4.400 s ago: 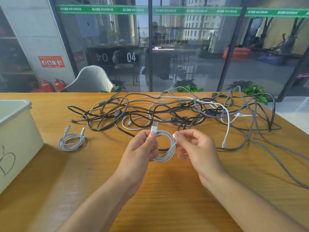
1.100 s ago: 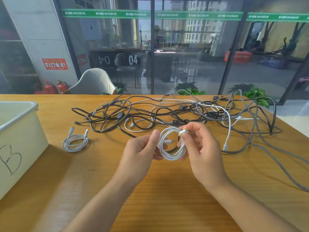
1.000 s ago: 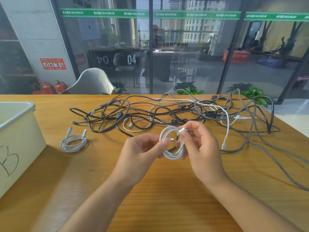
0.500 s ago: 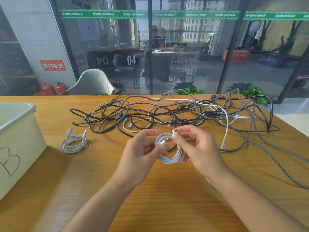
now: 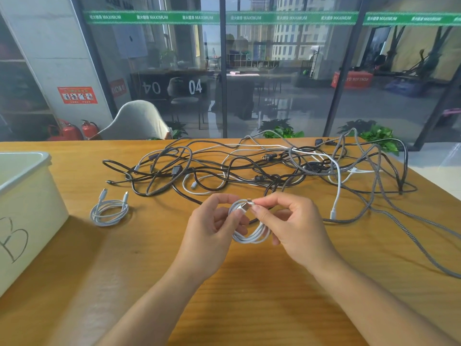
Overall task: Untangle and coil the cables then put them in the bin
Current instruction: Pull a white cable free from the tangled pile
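Head view: both hands are raised above the wooden table [image 5: 249, 308] and meet at a small white cable coil [image 5: 250, 237]. The left hand [image 5: 212, 236] has its fingers curled around the left side of the coil, with the thumb pressed against the connector end at the top of the loops. The right hand [image 5: 296, 228] pinches that same connector end between thumb and forefinger; its remaining fingers are curled behind the coil's right side. The coil hangs between the two hands, clear of the table.

A second, finished grey-white coil [image 5: 109, 212] lies flat on the table to the left, near the bin [image 5: 27, 208]. The bin stands at the left edge of the table and carries a hand-drawn letter B on its side wall. Whether it contains anything cannot be determined.

Beyond the hands, a tangled cable pile [image 5: 274, 168] of black, white and braided grey leads spreads across the far half of the table.
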{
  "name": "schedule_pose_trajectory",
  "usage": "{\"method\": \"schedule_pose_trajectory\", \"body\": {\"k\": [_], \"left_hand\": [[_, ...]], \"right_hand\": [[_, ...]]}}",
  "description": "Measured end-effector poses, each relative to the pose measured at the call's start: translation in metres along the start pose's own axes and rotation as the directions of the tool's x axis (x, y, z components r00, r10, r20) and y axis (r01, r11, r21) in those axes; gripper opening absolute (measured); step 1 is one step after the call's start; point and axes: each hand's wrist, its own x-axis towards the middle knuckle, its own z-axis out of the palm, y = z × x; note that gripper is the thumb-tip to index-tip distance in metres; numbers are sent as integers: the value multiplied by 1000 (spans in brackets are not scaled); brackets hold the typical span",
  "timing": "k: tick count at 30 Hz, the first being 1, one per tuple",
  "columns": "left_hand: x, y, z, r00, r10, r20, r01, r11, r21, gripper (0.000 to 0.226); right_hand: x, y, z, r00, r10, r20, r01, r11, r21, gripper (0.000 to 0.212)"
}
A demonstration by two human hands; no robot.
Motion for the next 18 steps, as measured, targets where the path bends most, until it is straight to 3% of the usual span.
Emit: {"method": "schedule_pose_trajectory", "body": {"k": [5,10,18], "left_hand": [[4,-6,-3,998,6,-67,2,993,114,10],[7,-7,-8,996,-36,-84,42,997,68,11],[8,-4,-11,998,-44,-43,41,997,-72,13]], "right_hand": [[-2,0,6,997,62,56,-66,995,75,19],[1,5,11,985,144,95,-162,961,224,32],[3,5,9,974,196,116,-219,947,235,15]]}}
